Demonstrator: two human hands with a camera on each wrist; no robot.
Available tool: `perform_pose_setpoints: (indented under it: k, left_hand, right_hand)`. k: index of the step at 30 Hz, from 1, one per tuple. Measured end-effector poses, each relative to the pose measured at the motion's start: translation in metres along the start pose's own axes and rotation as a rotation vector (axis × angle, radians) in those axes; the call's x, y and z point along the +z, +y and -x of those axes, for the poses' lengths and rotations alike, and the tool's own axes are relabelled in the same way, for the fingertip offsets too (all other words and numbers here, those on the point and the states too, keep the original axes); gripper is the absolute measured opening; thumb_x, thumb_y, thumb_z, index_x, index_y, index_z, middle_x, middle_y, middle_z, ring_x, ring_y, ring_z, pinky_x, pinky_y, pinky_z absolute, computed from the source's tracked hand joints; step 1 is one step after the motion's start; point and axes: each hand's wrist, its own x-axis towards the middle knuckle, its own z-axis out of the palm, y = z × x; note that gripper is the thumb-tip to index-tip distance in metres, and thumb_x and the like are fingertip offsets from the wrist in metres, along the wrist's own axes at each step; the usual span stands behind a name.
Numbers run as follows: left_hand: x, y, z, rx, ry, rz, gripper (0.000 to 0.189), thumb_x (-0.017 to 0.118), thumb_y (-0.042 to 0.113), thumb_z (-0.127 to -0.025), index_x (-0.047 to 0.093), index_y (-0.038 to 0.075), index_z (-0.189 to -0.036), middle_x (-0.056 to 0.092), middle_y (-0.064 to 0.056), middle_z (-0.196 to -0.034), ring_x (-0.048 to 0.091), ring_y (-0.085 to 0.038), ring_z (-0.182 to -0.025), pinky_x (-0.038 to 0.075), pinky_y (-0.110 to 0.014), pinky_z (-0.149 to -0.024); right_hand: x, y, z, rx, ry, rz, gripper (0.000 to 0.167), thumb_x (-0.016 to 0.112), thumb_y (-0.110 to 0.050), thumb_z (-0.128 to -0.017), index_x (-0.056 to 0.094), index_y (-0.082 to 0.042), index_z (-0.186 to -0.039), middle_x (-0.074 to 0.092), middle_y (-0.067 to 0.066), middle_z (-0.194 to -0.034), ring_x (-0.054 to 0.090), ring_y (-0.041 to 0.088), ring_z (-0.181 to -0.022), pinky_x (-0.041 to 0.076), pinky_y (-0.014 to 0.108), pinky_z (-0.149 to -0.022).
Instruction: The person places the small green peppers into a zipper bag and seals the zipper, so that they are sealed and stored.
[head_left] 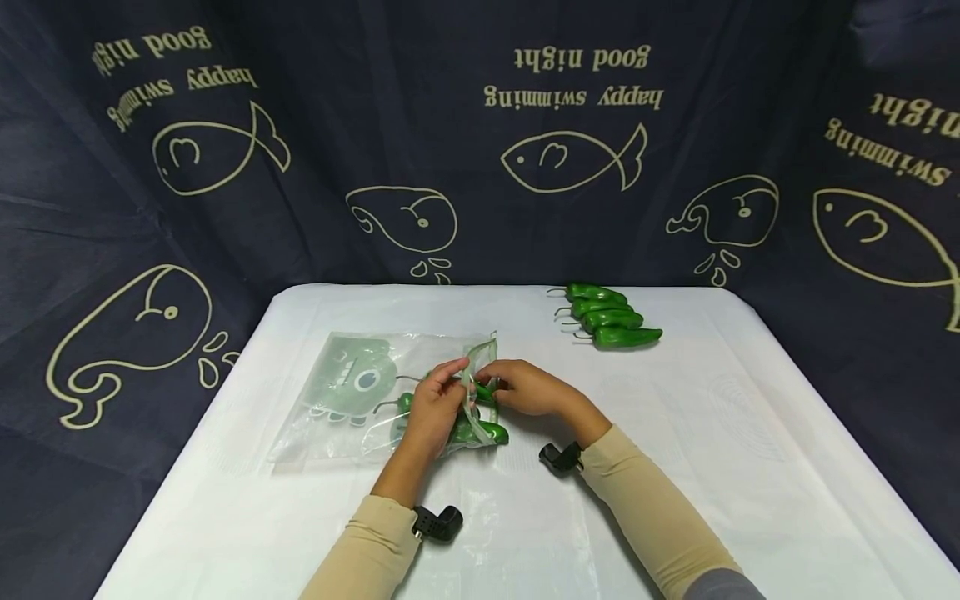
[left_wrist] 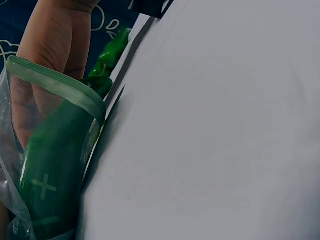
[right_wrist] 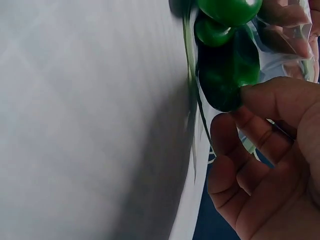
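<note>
A clear zip bag (head_left: 300,446) with a green cartoon print lies on the white table, its mouth facing right. Several green peppers (right_wrist: 230,10) are in it, stems toward the bag's inner end; the tip of the nearest pepper (head_left: 495,432) sticks out at the mouth. My left hand (head_left: 432,410) grips the bag near its opening, holding the upper edge raised. With thumb and fingers, my right hand (head_left: 528,387) pinches the end of another green pepper (right_wrist: 227,82) that lies partly inside the mouth. The bag's film and my hands hide part of the peppers.
Several more green peppers (head_left: 618,319) lie side by side at the back of the table (head_left: 750,500), right of the bag. A dark cloth (head_left: 450,100) with fish and whale drawings hangs behind the table and at its sides.
</note>
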Motion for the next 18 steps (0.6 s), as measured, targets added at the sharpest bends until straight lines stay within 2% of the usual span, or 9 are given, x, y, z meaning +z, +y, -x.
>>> perform_pose_setpoints:
  k: [9,18]
  left_hand:
    - [0.0006,-0.0020,-0.0013,-0.008,0.011,-0.025,0.044,0.051,-0.013,-0.088,0.059,-0.008,-0.131,0.056,-0.025,-0.120,0.058,-0.010,-0.074,0.050,-0.016,-0.060]
    - [0.0008,-0.0005,-0.0009,-0.029,0.019,-0.015,0.043,0.052,-0.012,-0.089,0.060,-0.006,-0.131,0.056,-0.022,-0.120,0.059,-0.012,-0.076,0.052,-0.017,-0.062]
  right_hand:
    - [0.0014,0.0033,-0.0021,0.018,-0.021,-0.002,0.032,0.062,-0.004,-0.094,0.065,-0.006,-0.125,0.066,0.007,-0.119,0.060,0.021,-0.108,0.049,0.040,-0.092]
    - [0.0028,0.0037,-0.0102,0.035,-0.021,0.028,0.019,0.063,-0.007,-0.093,0.069,-0.010,-0.111,0.067,0.001,-0.107,0.059,0.013,-0.091,0.050,0.033,-0.081]
